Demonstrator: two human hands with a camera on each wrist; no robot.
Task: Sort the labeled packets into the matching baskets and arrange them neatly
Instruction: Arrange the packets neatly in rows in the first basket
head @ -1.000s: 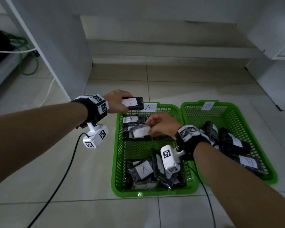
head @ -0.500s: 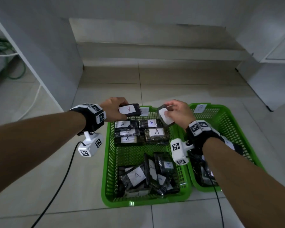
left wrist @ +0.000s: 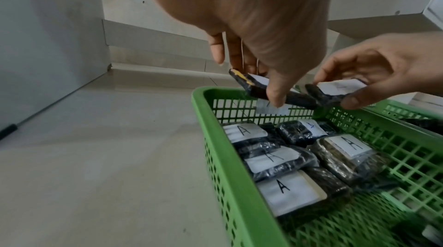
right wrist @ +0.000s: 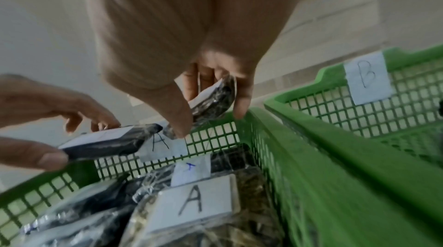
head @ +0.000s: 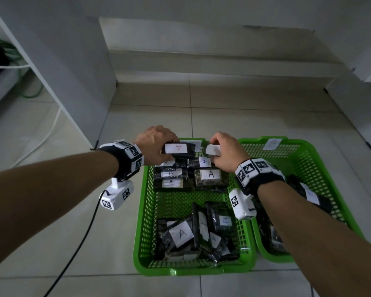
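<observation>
Now, over the far edge of the green A basket [head: 141,211] on the floor, the left hand [head: 152,144] pinches an A packet [head: 178,150] and the right hand [head: 227,155] another packet [head: 213,150], whose loose finger grip could let it drop crooked.

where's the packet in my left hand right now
The left hand holds the A packet above the A basket, at its far rim, beside the right hand.
</observation>
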